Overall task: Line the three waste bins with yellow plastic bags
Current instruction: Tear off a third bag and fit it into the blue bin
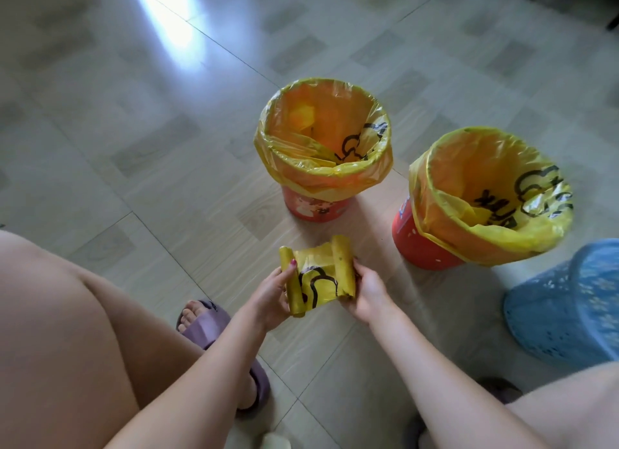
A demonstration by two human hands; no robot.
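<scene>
A purple slipper rests on the tiled floor below the partly unrolled yellow plastic bag roll, which the left hand and right hand grip at either end. Right of the roll sits an unlined blue perforated bin. Beyond the roll stand two bag-lined red bins, one nearer, one farther.

Two red bins, the left one and the right one, are lined with yellow printed bags folded over their rims. A blue perforated bin is seen unlined at the right edge. A partly unrolled yellow bag roll is held above the floor.
</scene>
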